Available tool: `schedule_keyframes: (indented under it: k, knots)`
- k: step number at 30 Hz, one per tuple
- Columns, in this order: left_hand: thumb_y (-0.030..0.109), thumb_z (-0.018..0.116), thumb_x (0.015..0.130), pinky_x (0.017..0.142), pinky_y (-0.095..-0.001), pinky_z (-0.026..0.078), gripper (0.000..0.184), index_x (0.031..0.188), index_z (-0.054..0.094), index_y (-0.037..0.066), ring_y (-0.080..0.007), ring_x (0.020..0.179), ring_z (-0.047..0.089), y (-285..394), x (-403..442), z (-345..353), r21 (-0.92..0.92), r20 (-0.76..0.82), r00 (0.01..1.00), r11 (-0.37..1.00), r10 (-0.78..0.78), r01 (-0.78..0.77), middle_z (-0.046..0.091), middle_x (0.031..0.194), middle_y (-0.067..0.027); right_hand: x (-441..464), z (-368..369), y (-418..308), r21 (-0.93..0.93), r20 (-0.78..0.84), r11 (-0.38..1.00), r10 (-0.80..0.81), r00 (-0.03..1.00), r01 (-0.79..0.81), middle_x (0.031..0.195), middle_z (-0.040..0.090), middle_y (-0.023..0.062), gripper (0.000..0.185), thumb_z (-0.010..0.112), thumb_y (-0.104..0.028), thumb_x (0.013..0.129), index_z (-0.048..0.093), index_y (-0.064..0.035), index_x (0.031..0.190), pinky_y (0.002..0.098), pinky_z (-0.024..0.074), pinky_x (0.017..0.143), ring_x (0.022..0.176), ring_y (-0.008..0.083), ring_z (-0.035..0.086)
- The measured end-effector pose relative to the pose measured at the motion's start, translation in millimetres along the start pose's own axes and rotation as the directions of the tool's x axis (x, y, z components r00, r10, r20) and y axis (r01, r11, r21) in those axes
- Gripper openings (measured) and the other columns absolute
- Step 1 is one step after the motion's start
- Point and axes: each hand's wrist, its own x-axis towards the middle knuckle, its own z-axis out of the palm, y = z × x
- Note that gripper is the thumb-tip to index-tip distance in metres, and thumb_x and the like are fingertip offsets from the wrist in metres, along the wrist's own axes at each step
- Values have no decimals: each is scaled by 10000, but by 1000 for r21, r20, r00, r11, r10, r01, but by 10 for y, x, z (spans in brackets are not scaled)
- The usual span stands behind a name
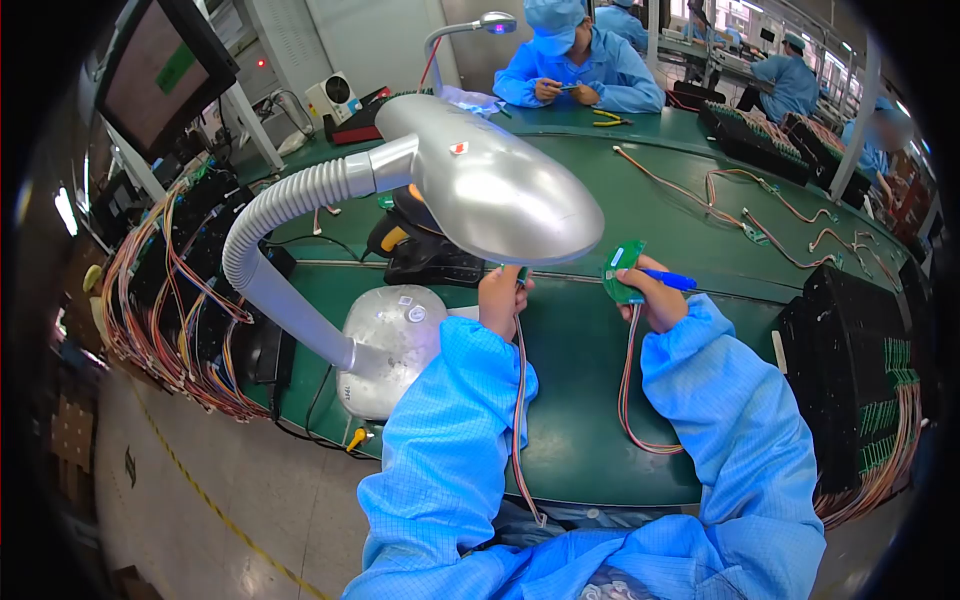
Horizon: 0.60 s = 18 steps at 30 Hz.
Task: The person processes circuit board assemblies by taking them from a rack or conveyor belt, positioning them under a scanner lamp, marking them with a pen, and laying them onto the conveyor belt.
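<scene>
Under the front of the silver lamp head (510, 190), my left hand (500, 300) is closed on a small green board, mostly hidden by the fingers and the lamp. A cable (518, 420) hangs from it toward the table's front edge. My right hand (655, 300) pinches a green circuit board (622, 270) between thumb and fingers. A blue pen-like tool (672, 280) also lies within that hand, pointing right. From the board's lower end a bundle of coloured wires (625, 390) curves down and passes behind the right sleeve.
The lamp's base (392, 350) stands left of my hands, with a black and yellow scanner (400, 235) behind. Black racks with wired boards (860, 370) are at right; wire bundles (150, 290) hang at left. Across the green table (580, 150), a person (580, 65) works near yellow pliers (610, 118).
</scene>
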Motion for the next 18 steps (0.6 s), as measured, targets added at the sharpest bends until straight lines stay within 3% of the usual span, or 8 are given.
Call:
schedule_keyframes:
  k: [17,18]
  knots:
    - [314,549,739,310,-148,205,281,690,488,45,-23,366,314,-148,137,24,87,15,998,995,55,-56,458,544,-6,-36,-106,51,55,-1,998,35,999,-35,632,472,72,186,507,-139,729,477,-3,851,252,383,400,484,149,467]
    - [307,535,753,332,-143,254,261,751,498,49,-27,410,373,-158,161,-9,96,58,998,995,20,-25,496,588,-14,-35,-102,49,29,-13,999,17,1000,-17,633,476,69,186,506,-151,734,482,-4,845,249,382,405,488,141,467]
